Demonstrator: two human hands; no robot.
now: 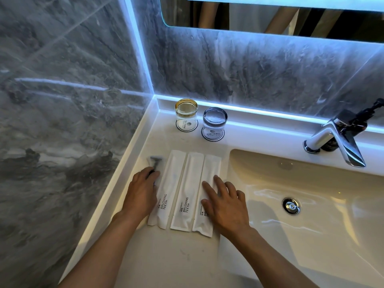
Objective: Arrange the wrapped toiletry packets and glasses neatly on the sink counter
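Three white packets printed "BRUSHING TEETH" lie side by side on the white counter (pixel 182 258): a left packet (pixel 170 183), a middle packet (pixel 188 188) and a right packet (pixel 209 169). Left of them lies a razor packet (pixel 155 161) with a dark razor head showing. My left hand (pixel 141 192) rests on its lower end, fingers curled over it. My right hand (pixel 224 202) lies flat with spread fingers on the right packet. At the back stand two upturned glasses on round paper coasters, an amber-based glass (pixel 186 115) and a grey-blue glass (pixel 214 123).
The sink basin (pixel 311 235) with its drain (pixel 291 206) lies right of the packets. A chrome faucet (pixel 336 138) stands at the back right with a dark pump bottle (pixel 361 121) behind it. Grey marble walls close off the left and back. A lit mirror (pixel 270 15) hangs above.
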